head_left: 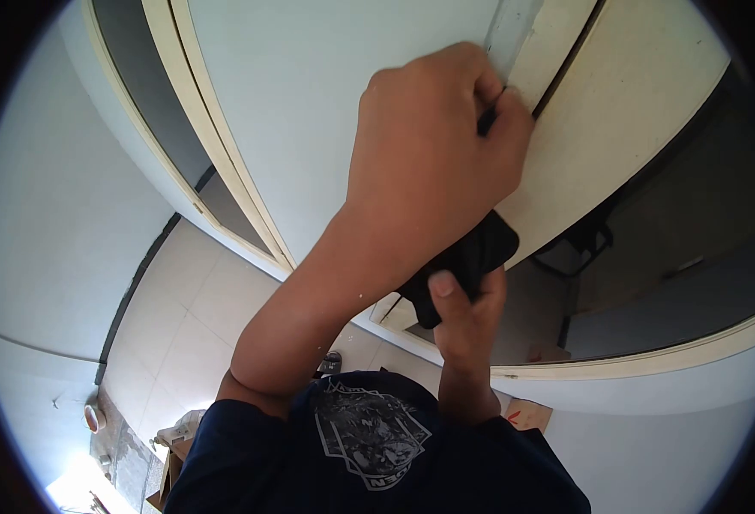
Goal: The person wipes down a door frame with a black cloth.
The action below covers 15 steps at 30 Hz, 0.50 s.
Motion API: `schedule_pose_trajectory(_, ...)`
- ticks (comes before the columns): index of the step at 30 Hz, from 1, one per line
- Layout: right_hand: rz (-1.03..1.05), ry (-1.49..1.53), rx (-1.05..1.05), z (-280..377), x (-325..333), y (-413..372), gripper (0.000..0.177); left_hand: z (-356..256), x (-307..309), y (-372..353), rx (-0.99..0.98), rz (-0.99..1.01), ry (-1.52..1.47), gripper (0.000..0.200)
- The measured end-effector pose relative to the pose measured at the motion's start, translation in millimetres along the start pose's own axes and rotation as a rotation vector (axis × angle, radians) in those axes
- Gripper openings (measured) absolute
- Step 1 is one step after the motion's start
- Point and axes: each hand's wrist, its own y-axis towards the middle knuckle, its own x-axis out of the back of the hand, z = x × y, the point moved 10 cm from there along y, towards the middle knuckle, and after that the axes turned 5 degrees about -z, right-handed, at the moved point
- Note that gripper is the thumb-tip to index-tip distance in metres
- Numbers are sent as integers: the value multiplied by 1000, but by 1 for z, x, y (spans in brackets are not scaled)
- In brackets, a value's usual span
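Note:
My left hand reaches up across the view to a pale frame edge. Its fingers are closed, thumb against the curled forefinger. A small dark bit shows between them, too little of it to name. Lower down, my right hand grips a black object with rounded corners, the thumb lying along its near side. My left wrist and forearm cover much of that object, so its kind cannot be made out. Whether the dark bit and the black object are one thing is hidden.
A cream window frame borders dark glass on the right. Another framed pane stands on the left. Below lies a tiled floor. A cardboard box is at lower left, a printed carton at lower right.

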Motion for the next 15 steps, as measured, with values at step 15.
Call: schedule_pose_trajectory(15, -58, -112, -60, -17, 34, 6, 35, 36, -2, -38, 320, 175, -379, 9)
